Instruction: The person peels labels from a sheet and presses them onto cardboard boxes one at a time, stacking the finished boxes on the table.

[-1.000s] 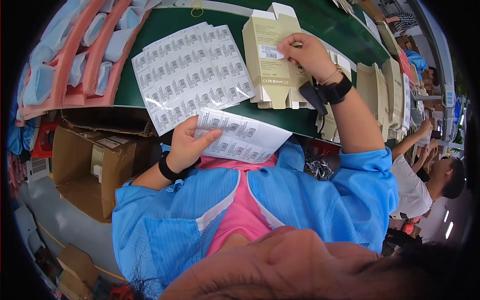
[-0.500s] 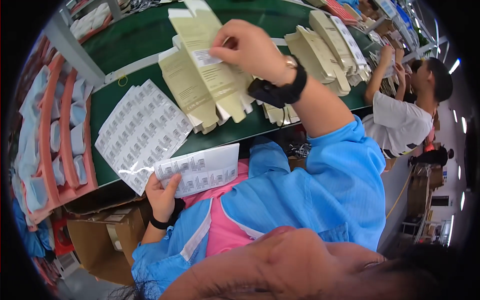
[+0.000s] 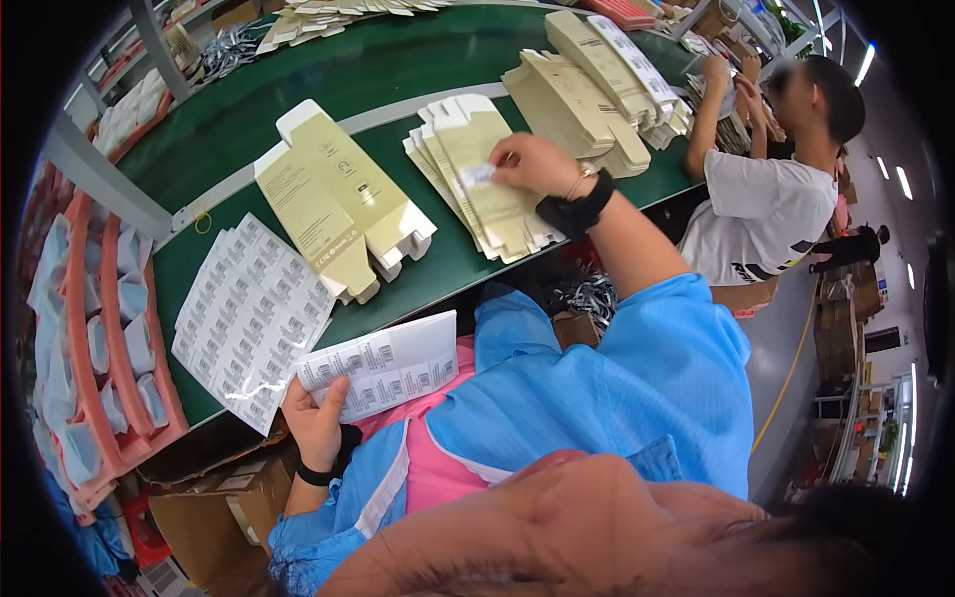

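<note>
My left hand (image 3: 316, 423) grips a folded white sheet of barcode labels (image 3: 383, 363) by its left end, thumb on top, below the bench edge. My right hand (image 3: 542, 167) reaches over a stack of flat beige cartons (image 3: 466, 129). Its thumb and fingertips are pinched together at the edge of a small white label (image 3: 477, 176), which lies against the top carton. Whether the label is fully stuck down cannot be seen. Left of that stack, more beige cartons (image 3: 343, 189) with white flaps lie on the green bench, near loose label sheets (image 3: 254, 308).
Further beige cartons (image 3: 562, 99) are stacked to the right on the green bench (image 3: 398, 60). A pink rack (image 3: 104, 338) with pale blue pieces stands at the left. A cardboard box (image 3: 214, 527) sits below. A co-worker (image 3: 766, 199) in a white shirt works at the right.
My right hand has moved right and down, from a raised carton to the stack beside it. The view has shifted, and the left cartons now lie apart from that stack. My left hand keeps its sheet.
</note>
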`<move>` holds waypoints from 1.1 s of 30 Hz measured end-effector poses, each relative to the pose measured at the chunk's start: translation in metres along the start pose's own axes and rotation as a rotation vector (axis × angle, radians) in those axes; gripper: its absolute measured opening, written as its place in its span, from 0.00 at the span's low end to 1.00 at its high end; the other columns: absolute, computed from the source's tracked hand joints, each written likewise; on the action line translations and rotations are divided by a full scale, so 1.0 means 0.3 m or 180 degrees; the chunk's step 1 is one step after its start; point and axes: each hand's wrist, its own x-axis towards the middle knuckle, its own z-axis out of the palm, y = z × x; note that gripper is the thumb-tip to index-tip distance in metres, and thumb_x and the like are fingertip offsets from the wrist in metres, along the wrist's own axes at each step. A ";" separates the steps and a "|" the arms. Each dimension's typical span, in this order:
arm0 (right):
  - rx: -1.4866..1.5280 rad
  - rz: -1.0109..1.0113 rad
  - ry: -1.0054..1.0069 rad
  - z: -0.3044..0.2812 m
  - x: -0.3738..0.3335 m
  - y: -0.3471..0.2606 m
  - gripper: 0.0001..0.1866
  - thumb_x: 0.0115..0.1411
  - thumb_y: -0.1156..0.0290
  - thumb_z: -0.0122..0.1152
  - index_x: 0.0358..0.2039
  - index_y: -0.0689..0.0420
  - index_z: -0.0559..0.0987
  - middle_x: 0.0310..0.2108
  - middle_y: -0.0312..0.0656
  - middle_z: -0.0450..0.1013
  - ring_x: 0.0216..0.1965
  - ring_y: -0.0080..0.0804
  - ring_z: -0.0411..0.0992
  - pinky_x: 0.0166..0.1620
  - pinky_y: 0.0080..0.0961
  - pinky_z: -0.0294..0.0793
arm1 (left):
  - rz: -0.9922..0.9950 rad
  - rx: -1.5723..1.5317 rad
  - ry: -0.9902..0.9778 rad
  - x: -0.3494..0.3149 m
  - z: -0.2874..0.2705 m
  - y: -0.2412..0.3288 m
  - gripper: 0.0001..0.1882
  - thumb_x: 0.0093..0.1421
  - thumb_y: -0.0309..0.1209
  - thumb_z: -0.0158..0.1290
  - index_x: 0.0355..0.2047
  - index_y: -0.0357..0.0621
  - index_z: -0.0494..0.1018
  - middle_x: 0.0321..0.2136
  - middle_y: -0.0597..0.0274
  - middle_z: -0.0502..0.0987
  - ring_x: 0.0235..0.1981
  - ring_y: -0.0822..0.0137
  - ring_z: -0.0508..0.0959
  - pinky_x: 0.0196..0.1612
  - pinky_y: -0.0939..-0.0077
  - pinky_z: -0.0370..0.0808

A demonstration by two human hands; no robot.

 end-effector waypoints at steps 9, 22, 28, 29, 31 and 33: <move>-0.0248 -0.0393 0.0153 0.086 -0.007 0.038 0.15 0.45 0.71 0.63 0.35 0.58 0.74 0.31 0.42 0.67 0.30 0.29 0.68 0.35 0.22 0.70 | -0.0009 0.0112 0.0117 -0.008 0.023 -0.005 0.14 0.51 0.22 0.54 0.39 0.33 0.68 0.35 0.59 0.74 0.35 0.73 0.73 0.41 0.80 0.69; 0.0514 -0.2141 0.0030 0.138 -0.145 -0.477 0.14 0.43 0.76 0.62 0.33 0.57 0.75 0.30 0.39 0.70 0.29 0.32 0.68 0.30 0.24 0.69 | 0.0093 0.0221 -0.0144 0.007 0.059 0.027 0.13 0.51 0.21 0.53 0.38 0.33 0.70 0.33 0.59 0.75 0.34 0.74 0.74 0.38 0.81 0.70; 0.0468 -0.2529 -0.0270 0.233 -0.144 -0.531 0.10 0.42 0.75 0.63 0.29 0.56 0.76 0.27 0.38 0.70 0.29 0.36 0.68 0.31 0.26 0.69 | 0.0382 0.0494 -0.0214 0.003 0.047 0.037 0.12 0.50 0.21 0.53 0.37 0.33 0.71 0.32 0.58 0.76 0.33 0.74 0.74 0.37 0.81 0.70; 0.0463 -0.2534 -0.0285 0.240 -0.143 -0.538 0.10 0.42 0.75 0.63 0.29 0.56 0.76 0.27 0.38 0.70 0.29 0.36 0.68 0.31 0.26 0.69 | 0.0381 0.0482 -0.0203 0.001 0.042 0.035 0.12 0.50 0.21 0.53 0.37 0.33 0.71 0.32 0.58 0.76 0.33 0.74 0.74 0.37 0.81 0.70; 0.0472 -0.2450 -0.0271 0.252 -0.140 -0.550 0.09 0.43 0.75 0.62 0.28 0.56 0.75 0.27 0.38 0.70 0.29 0.35 0.68 0.31 0.26 0.69 | 0.0477 0.0655 -0.0114 -0.001 0.034 0.034 0.12 0.50 0.22 0.54 0.37 0.33 0.71 0.31 0.58 0.76 0.32 0.74 0.74 0.36 0.81 0.70; 0.0462 -0.2387 -0.0269 0.261 -0.138 -0.559 0.09 0.43 0.75 0.62 0.27 0.56 0.75 0.26 0.38 0.70 0.29 0.35 0.68 0.31 0.26 0.69 | 0.0516 0.0723 -0.0086 0.000 0.027 0.034 0.12 0.50 0.22 0.54 0.36 0.33 0.72 0.31 0.58 0.76 0.32 0.74 0.74 0.36 0.81 0.71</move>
